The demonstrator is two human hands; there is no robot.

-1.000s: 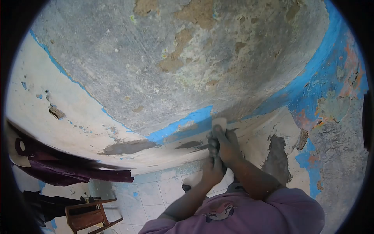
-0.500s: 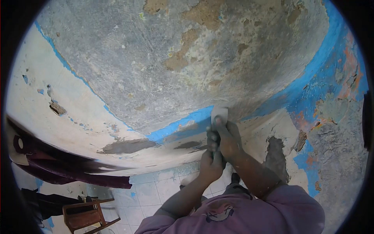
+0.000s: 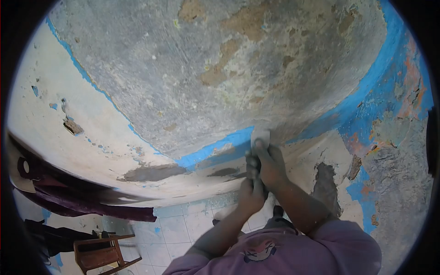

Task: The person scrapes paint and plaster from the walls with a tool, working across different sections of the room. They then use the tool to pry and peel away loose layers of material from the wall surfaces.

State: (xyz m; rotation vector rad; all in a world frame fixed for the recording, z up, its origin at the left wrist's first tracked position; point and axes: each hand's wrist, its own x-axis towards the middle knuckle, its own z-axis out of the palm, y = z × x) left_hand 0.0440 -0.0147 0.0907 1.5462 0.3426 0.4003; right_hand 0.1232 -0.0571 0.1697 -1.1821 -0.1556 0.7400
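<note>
A scraper (image 3: 261,135) with a flat, pale blade is pressed to the wall at the right end of a bright blue paint strip (image 3: 229,142). My right hand (image 3: 271,167) closes around it near the blade, the thumb lying on the blade's base. Lower down, my left hand (image 3: 251,196) is wrapped around the handle, which the fingers mostly hide. Above the blade spreads bare grey plaster (image 3: 174,91) with brown patches; cream paint (image 3: 302,153) lies to its right and below.
A wooden chair (image 3: 98,254) stands on the tiled floor (image 3: 176,229) at lower left. Dark maroon cloth (image 3: 91,207) hangs along the left side. On the right, the wall (image 3: 398,183) is rough, with blue and orange paint remnants.
The whole view has shifted slightly, so wall and hands appear a little further right. Both hands keep their hold on the scraper, and its blade stays at nearly the same spot on the wall.
</note>
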